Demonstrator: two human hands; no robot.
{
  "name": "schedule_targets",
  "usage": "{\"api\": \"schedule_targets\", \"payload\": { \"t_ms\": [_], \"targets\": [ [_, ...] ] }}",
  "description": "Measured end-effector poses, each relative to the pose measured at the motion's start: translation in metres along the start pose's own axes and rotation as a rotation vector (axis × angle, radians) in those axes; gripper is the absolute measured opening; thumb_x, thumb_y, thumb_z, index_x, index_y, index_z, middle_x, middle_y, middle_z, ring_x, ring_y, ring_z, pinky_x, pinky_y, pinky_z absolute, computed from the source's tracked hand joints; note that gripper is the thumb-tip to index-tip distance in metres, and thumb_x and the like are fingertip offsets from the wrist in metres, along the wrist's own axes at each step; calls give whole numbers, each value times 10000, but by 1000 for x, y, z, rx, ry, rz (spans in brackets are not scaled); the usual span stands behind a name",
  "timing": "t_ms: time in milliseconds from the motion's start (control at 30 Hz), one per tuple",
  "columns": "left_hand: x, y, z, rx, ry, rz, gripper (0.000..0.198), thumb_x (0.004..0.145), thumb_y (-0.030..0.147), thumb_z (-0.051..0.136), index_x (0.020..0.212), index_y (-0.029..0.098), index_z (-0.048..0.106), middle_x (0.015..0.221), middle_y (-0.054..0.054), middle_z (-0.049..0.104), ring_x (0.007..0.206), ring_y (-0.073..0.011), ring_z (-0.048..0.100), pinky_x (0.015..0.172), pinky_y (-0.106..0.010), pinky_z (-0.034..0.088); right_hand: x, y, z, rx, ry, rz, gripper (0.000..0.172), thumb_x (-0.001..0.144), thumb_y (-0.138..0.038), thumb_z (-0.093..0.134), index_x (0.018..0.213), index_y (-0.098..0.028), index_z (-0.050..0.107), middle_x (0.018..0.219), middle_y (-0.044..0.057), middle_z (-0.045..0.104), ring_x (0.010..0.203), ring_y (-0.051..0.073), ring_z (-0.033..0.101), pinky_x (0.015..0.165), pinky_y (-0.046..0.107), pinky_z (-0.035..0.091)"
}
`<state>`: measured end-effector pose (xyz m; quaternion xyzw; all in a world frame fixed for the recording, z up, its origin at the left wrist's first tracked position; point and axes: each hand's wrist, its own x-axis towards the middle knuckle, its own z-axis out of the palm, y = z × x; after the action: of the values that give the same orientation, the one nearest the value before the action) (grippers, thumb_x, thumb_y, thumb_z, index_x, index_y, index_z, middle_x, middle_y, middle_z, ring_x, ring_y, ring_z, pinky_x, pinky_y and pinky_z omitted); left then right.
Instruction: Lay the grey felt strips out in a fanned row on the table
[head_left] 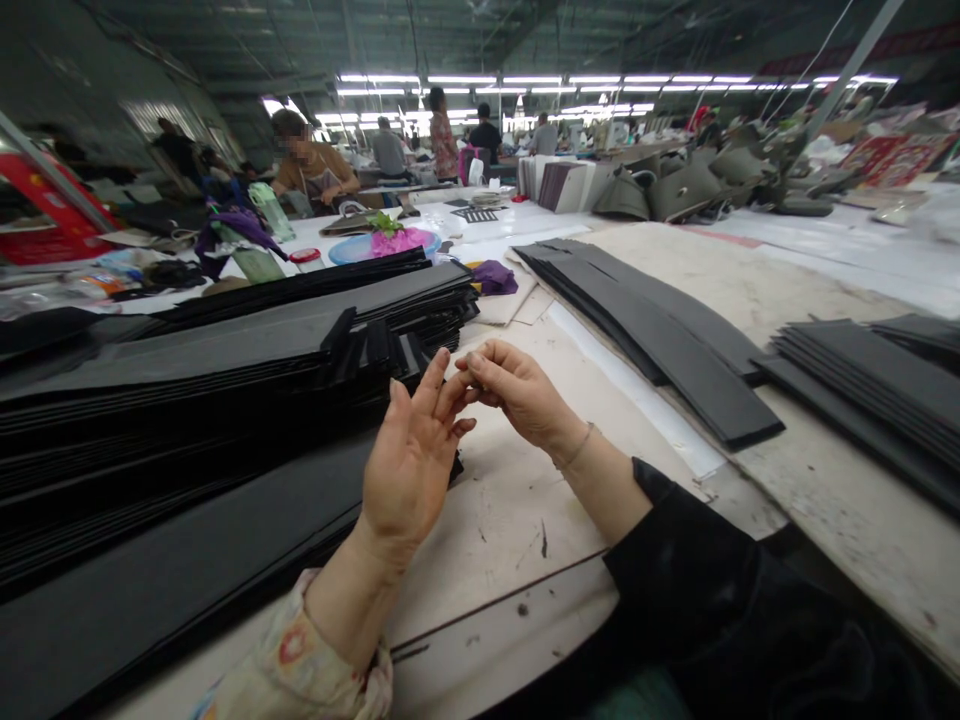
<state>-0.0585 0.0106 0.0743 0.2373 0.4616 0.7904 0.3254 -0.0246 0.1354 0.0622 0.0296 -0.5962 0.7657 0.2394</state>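
Black strips [217,345] lie stacked on the desk [525,500], long axis roughly crosswise; near their right ends is the closer, open-palmed left grip [407,470], touched by the right grip [519,392], whose hold I cannot tell.

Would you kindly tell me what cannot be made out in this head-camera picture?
Head view: whether anything small sits between the bare right hand and the bare left hand; overlapping fingers hide it.
Head view: the far ends of the stacked long, flat, dark-grey strips at left; the left edge cuts them off.
Head view: what the distant person in a black cloth top handles, if anything; too small, and their back hides it.
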Motion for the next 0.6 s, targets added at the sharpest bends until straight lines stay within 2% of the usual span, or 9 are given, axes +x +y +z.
{"api": "schedule_targets", "payload": {
  "t_ms": [200, 333, 500, 600],
  "targets": [
    [-1, -7, 0, 86, -16, 30, 495, 867, 531, 232, 1229, 293, 473, 1269, -21, 516, 1153, -204, 445, 854, -346, 367, 0, 3, 4, 44, 102, 56, 316, 705, -476, 618, 692, -181, 503, 606, -42, 571, 554, 76, 522, 535, 202, 400],
    [1, -6, 1, -10, -16, -39, 509, 862, 543, 227, 1209, 276, 487, 1218, -43, 556, 1144, -211, 456, 838, -353, 376, 1, 6, 4, 49, 169, 97, 362, 710, -535, 584, 662, -183, 513, 540, -50, 530, 480, 67, 481, 486, 197, 369],
    [3, -1, 1, -125, 21, -111, 516, 853, 552, 233, 1167, 259, 519, 1191, -55, 576, 1146, -220, 458, 848, -372, 386, 4, 8, 0, 90, 187, 136, 450, 740, -612, 482, 676, -174, 564, 533, -49, 485, 438, 49, 414, 412, 180, 274],
    [3, 0, -1, -167, 27, -124, 509, 847, 550, 257, 1150, 248, 535, 1199, -55, 569, 1146, -219, 459, 860, -368, 386, 4, 6, -1, 89, 127, 127, 461, 739, -619, 470, 698, -173, 576, 541, -50, 476, 445, 49, 390, 408, 186, 258]
  ]
}}
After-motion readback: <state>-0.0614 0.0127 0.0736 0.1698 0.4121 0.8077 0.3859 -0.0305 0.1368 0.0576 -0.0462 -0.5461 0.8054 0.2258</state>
